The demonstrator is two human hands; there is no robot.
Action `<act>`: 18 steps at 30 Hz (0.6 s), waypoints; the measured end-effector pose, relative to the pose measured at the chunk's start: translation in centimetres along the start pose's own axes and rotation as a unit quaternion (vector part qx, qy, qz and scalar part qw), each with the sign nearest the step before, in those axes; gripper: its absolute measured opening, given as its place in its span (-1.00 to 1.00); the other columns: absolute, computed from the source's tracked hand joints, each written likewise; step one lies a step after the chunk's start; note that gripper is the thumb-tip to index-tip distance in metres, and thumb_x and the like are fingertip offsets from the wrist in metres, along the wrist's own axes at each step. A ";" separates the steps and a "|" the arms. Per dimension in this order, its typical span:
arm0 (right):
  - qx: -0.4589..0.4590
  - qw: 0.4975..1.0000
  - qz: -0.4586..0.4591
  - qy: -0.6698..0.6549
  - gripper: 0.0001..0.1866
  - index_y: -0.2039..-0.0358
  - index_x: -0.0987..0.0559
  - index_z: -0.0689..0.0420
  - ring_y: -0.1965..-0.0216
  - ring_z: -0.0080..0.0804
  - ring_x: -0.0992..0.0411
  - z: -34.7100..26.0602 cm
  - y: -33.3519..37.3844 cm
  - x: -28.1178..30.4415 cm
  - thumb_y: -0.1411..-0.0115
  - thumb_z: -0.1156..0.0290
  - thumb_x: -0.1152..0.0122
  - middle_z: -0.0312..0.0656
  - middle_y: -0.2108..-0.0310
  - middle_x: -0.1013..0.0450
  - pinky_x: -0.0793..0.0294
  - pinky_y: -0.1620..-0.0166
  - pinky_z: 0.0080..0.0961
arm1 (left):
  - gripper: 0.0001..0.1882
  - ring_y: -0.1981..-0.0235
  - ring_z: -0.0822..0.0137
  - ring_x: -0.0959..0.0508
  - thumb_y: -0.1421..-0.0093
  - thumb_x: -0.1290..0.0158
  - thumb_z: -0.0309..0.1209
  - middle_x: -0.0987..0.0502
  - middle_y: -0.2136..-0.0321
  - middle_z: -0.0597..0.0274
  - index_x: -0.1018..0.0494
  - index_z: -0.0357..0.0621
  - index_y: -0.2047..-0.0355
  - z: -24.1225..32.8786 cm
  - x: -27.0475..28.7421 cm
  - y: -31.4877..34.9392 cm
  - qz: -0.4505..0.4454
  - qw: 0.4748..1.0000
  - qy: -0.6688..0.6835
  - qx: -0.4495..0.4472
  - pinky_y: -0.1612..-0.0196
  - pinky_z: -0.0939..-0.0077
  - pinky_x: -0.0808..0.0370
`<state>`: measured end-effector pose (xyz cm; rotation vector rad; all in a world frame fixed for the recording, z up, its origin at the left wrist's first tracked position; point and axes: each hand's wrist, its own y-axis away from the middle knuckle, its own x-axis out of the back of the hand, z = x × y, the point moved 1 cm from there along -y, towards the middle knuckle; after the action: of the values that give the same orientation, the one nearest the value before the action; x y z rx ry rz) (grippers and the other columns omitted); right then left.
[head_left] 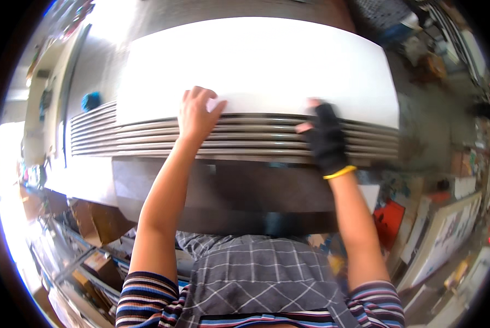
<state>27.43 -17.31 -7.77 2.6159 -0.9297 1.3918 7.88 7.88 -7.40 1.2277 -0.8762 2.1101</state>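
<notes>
A large white sheet or panel (256, 68) lies flat across the dark work table. Under its near edge several long metallic strips or layered edges (261, 136) run from left to right. My bare left hand (197, 113) is over the sheet's near edge, fingers curved, with a gap between thumb and forefinger. Farther right, my right hand (327, 134) wears a black fingerless glove with a yellow cuff. It reaches over the strips to the same edge, its thumb and a fingertip apart, and motion blurs it. Nothing is seen gripped in either hand.
A blue roundish object (90, 101) sits beyond the strips' left end. The table's dark front edge (228, 188) runs before my checked apron. A brown cardboard box (97, 221) stands lower left, a red item (388, 223) lower right, and framed panels (442, 240) lean farther right.
</notes>
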 end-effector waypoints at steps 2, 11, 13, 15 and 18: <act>0.117 0.990 -0.014 0.082 -0.42 -0.12 -0.33 0.13 -0.07 0.11 -0.32 -2.3 0.6 -0.6 -0.09 0.28 -0.25 0.03 -0.04 -0.36 -0.11 -0.30 -0.07 | -0.73 0.16 0.04 -0.45 -0.02 -0.26 -0.22 -0.49 0.30 0.14 -0.50 -0.11 0.38 2.4 -1.5 0.1 -0.032 0.999 -0.005 -0.029 0.07 0.19 -0.42; -0.381 0.895 0.192 0.128 -0.68 0.15 -0.55 0.17 0.16 -0.07 -0.49 13.4 15.2 16.4 -0.16 0.24 -0.14 -0.04 0.19 -0.54 -0.43 0.04 -0.31 | -0.81 0.18 0.10 -0.44 0.00 -0.23 -0.46 -0.51 0.32 0.17 -0.47 -0.12 0.36 1.6 1.0 8.8 -0.001 0.996 0.083 -0.045 0.06 0.17 -0.34; -0.429 0.896 0.104 0.050 -0.72 0.25 -0.60 0.19 0.23 -0.16 -0.53 11.7 18.0 17.0 -0.17 0.25 -0.12 -0.07 0.29 -0.57 -0.45 0.11 -0.37 | -0.78 0.17 0.10 -0.44 0.03 -0.24 -0.48 -0.51 0.31 0.16 -0.48 -0.12 0.35 4.4 0.9 12.4 -0.047 0.986 0.131 -0.089 0.05 0.15 -0.33; -0.387 0.914 0.118 -0.017 -0.74 0.29 -0.61 0.16 0.27 -0.28 -0.54 10.4 19.7 15.5 -0.14 0.26 -0.15 -0.10 0.35 -0.58 -0.44 0.21 -0.45 | -0.72 0.12 0.08 -0.44 0.05 -0.26 -0.45 -0.50 0.24 0.14 -0.49 -0.12 0.29 7.9 0.7 14.6 -0.098 0.974 0.157 -0.128 0.01 0.15 -0.32; -0.469 0.874 0.126 0.005 -0.74 0.24 -0.60 0.14 0.24 -0.29 -0.55 8.5 19.7 14.3 -0.10 0.30 -0.16 -0.08 0.30 -0.58 -0.46 0.18 -0.43 | -0.55 -0.05 0.03 -0.38 0.06 -0.27 -0.37 -0.42 0.02 0.07 -0.48 -0.10 0.11 9.9 0.0 16.5 -0.142 0.971 0.140 -0.134 -0.11 0.13 -0.27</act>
<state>29.47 -42.91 -6.59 1.7775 -1.4936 0.6657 1.30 -10.23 -8.03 0.8358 -0.7758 1.8090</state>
